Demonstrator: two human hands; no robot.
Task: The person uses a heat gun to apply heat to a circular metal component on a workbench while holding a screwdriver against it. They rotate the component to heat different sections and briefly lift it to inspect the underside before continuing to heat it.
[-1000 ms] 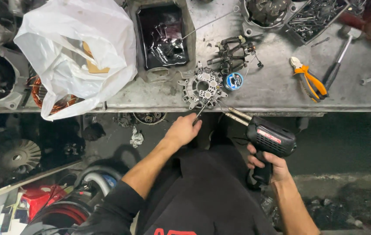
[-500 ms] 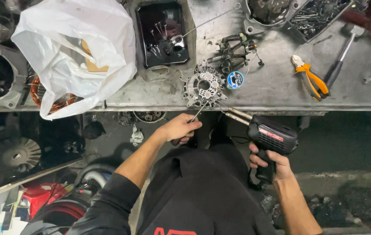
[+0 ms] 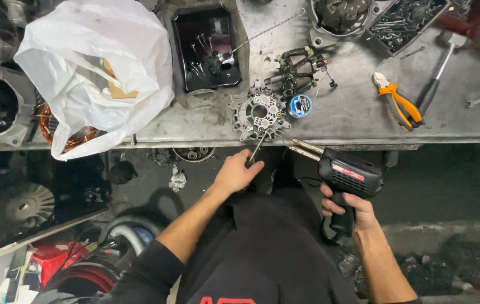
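At the near edge of the grey metal worktop (image 3: 465, 121), the person's left hand (image 3: 235, 173) has its grip closed on a thin dark tool (image 3: 255, 151), maybe a small screwdriver, and the tip of this tool points up to the round metal alternator part (image 3: 259, 115) which lies flat just at the edge. The right hand (image 3: 348, 209) is lower and to the right, in front of the worktop, and its grip is closed around the handle of a black soldering gun (image 3: 348, 180). The two metal prongs of the gun reach toward the same part, and whether they touch it cannot be told. Just beside the alternator part on the right lies a small blue spool of solder (image 3: 300, 105), and behind it a dark clustered assembly with wires (image 3: 297, 70). Further right are orange-handled pliers (image 3: 398, 102) and a hammer with a dark handle (image 3: 437, 79). Behind the part stands a black tray (image 3: 183, 62) with small metal pieces inside. On the left a white plastic bag (image 3: 90, 67) covers a part of the worktop, with copper windings (image 3: 59, 134) visible under it.
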